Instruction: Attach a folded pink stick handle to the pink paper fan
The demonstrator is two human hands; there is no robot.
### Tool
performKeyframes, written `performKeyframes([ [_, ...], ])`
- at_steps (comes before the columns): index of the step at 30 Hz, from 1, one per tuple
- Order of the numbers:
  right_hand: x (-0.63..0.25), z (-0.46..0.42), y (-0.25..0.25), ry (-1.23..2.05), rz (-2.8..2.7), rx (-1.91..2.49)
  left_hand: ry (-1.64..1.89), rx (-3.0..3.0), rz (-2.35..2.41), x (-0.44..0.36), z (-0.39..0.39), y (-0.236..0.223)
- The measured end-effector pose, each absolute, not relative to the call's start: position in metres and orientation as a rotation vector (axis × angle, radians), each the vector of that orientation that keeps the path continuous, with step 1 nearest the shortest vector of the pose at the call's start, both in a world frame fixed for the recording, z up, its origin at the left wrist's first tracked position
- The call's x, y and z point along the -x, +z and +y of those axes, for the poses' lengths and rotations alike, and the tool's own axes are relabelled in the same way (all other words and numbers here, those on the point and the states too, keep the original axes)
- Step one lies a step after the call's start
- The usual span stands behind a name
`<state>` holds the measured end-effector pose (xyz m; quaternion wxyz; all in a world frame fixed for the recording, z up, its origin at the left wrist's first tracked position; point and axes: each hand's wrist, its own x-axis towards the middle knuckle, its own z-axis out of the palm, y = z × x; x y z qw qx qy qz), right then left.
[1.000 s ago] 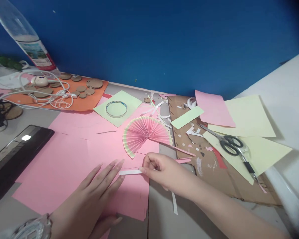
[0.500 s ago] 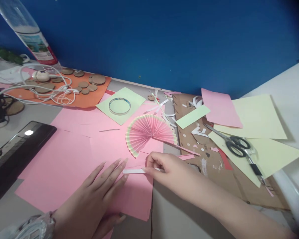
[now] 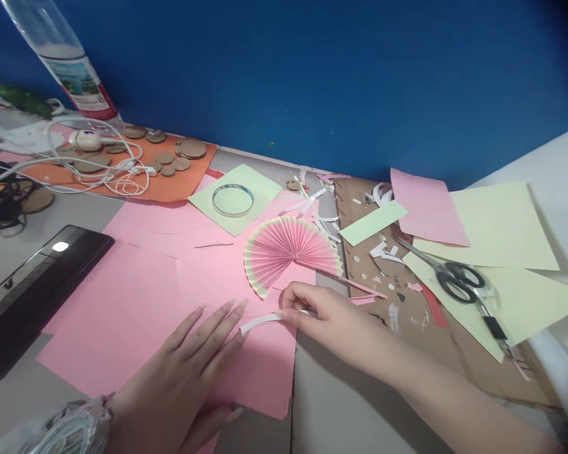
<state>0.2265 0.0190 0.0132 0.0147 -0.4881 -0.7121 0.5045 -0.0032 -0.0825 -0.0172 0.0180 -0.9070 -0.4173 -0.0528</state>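
Observation:
My left hand (image 3: 196,359) lies flat on the pink paper sheets (image 3: 146,290), its fingers stretched out. Pinched between thumb and fingertips of my right hand (image 3: 307,309) is a narrow white paper strip (image 3: 260,320). The strip's free end points left and comes close to my left fingertips; whether they touch is unclear. Just beyond my right hand spreads a pleated paper fan (image 3: 284,252), pink with a pale green rim. A folded pink paper stick (image 3: 355,284) runs from the fan's centre to the right.
Scissors (image 3: 459,282) and a pen (image 3: 495,328) lie on pale green paper (image 3: 539,302) at the right. A tape roll (image 3: 233,200) rests on a green square. Cardboard discs (image 3: 192,149), tangled earphones (image 3: 130,180), a bottle (image 3: 80,82) and a black phone (image 3: 38,296) occupy the left. Behind stands a blue wall (image 3: 288,82).
The white strip has tilted and bent, its right part lifting in my right hand. My left hand stays flat on the paper. The whole view has shifted slightly.

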Motion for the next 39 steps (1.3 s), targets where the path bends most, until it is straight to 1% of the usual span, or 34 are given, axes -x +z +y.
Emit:
performKeyframes([
  [3, -0.226, 0.018, 0.015, 1.617, -2.166, 1.494, -0.153, 2.823, -1.298, 0.003, -0.082, -0.017],
  [8, -0.227, 0.018, 0.025, 1.868, -1.945, 1.482, -0.186, 2.821, -1.343, 0.002, -0.084, -0.020],
  [10, -0.227, 0.018, 0.027, 1.906, -1.924, 1.491, -0.198, 2.822, -1.358, 0.002, -0.085, -0.020],
  [14, -0.228, 0.018, 0.024, 1.905, -1.940, 1.544, -0.179, 2.830, -1.333, 0.003, -0.084, -0.020],
  [17, -0.227, 0.017, 0.020, 1.841, -1.978, 1.564, -0.149, 2.840, -1.296, 0.004, -0.083, -0.018],
  [39, -0.225, 0.012, 0.015, 1.707, -2.065, 1.533, -0.129, 2.841, -1.286, 0.003, -0.083, -0.016],
])
